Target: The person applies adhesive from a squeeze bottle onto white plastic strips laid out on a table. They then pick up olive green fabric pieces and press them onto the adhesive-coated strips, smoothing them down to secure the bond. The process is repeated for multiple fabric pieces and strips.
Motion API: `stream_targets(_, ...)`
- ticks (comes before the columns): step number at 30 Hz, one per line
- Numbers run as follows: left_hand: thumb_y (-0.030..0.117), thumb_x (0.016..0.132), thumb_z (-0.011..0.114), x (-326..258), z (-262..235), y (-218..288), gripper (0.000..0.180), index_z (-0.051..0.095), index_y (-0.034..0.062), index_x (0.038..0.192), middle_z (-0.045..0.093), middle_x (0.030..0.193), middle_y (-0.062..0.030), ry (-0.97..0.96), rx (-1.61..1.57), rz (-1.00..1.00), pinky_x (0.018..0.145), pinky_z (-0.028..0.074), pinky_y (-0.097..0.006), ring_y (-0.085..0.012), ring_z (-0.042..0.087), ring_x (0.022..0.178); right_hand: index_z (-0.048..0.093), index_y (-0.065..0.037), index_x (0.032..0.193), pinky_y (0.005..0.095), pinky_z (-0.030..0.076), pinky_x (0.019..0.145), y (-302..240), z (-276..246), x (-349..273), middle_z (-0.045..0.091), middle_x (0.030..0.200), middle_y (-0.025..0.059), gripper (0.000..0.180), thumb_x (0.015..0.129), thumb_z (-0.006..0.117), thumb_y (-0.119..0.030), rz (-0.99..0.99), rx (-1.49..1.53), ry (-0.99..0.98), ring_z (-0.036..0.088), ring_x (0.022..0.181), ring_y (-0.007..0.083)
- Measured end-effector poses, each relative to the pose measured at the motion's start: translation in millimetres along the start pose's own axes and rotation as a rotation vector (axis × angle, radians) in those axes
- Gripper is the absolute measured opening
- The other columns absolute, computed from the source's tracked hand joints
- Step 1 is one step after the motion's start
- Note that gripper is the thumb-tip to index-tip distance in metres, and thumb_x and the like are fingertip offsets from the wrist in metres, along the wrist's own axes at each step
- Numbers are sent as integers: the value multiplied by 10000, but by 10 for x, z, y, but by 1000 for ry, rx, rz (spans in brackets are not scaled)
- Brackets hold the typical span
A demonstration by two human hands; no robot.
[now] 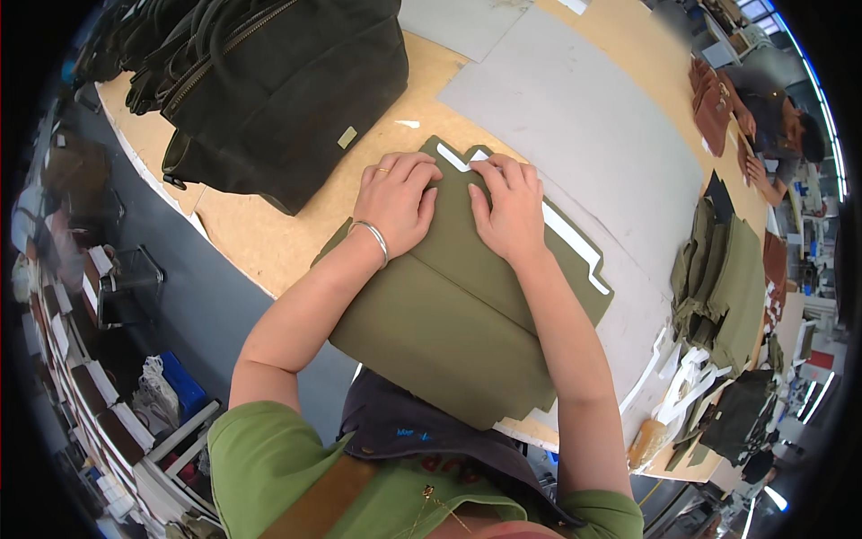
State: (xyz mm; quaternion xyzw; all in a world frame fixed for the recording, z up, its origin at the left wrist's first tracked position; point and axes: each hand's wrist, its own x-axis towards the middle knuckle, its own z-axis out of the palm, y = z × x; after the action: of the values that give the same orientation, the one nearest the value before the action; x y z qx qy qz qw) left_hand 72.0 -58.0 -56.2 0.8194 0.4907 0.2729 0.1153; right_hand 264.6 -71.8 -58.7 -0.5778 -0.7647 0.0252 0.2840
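A large olive-green bag panel lies across the table's near edge, a crease or seam running over it. White strips sit along its notched far and right edges. My left hand, fingers curled and pressed together, bears on the panel beside the far notch. My right hand is bent over the far edge too, its fingertips pinching at the short white strip by the notch. Both thumbs point toward each other over the panel. What lies under the fingertips is partly hidden.
A dark bag stands at the far left. Grey sheets cover part of the wooden table. Stacked olive pieces and loose white strips lie at the right. Another person works with brown pieces at the far right.
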Motion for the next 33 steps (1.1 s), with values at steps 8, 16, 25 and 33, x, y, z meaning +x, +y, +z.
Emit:
stream_targets(8,123,839,588,25,-30,65,277,594,140,1115,562,1171,-23,-23,28,-49,911,373,-408,-242,496,1120,677,-238,1083,384,391,826,3,2,18,553,1123,16,278,813,666,-173,-29,-12,-21,484,1014,248)
stream_targets(16,135,843,567,29,4,64,429,546,188,1268,543,1171,-25,-74,137,-21,921,360,-410,-232,486,1122,666,-264,1135,393,391,814,-47,-12,34,545,1123,21,319,823,655,-199,-19,-73,-24,480,1010,246)
stream_targets(25,138,837,563,6,4,49,405,577,206,1236,548,1152,-27,-57,146,-33,895,366,-405,-218,496,1106,641,-319,1208,400,391,791,-58,1,41,536,1111,35,381,839,643,-223,-61,-144,-48,479,1000,242)
stream_targets(33,160,821,583,66,-9,66,419,579,211,1238,550,1138,-35,-76,147,-11,883,386,-427,-239,507,1100,662,-206,1153,402,432,829,96,-363,-32,564,1154,79,322,835,639,-161,44,-38,43,529,1025,264)
